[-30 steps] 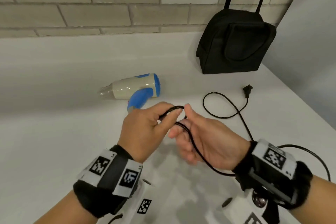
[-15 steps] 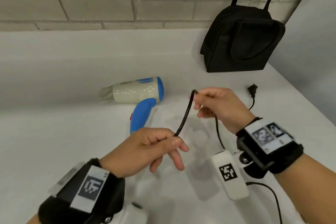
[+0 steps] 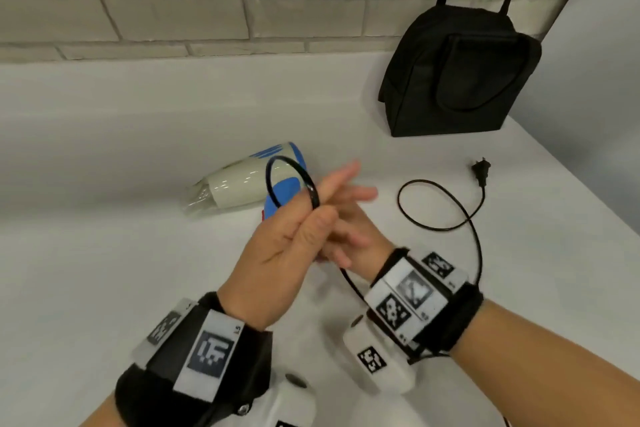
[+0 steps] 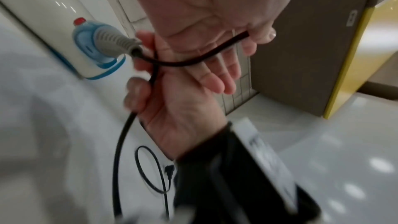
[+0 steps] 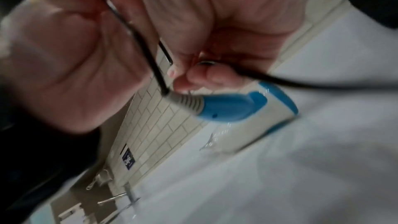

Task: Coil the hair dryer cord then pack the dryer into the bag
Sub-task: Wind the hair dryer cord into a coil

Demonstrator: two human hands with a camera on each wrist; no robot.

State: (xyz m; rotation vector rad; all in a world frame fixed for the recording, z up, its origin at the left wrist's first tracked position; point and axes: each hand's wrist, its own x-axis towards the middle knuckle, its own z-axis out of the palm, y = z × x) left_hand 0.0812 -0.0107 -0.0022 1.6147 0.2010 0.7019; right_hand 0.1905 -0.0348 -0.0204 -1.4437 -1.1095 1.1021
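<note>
The white and blue hair dryer [image 3: 239, 184] lies on its side on the white counter [image 3: 121, 270]. Its black cord [image 3: 311, 191] stands in a small loop above my left hand [image 3: 291, 246], which pinches it between thumb and fingers. Just behind is my right hand [image 3: 349, 218]; in the left wrist view its lower fingers [image 4: 137, 91] curl round the cord while the others stretch out straight. The rest of the cord lies in a loop on the counter [image 3: 440, 204] and ends at the plug [image 3: 481, 172]. At the back right the black bag [image 3: 457, 73] stands upright.
A brick wall [image 3: 173, 10] runs along the back of the counter. The counter's right edge [image 3: 588, 204] slants down past the bag and plug. A pale wall [image 3: 606, 62] rises on the right.
The hands were apart with the cord stretched between them. My right hand has come back to the left one, and the cord now forms a small loop above my left hand.
</note>
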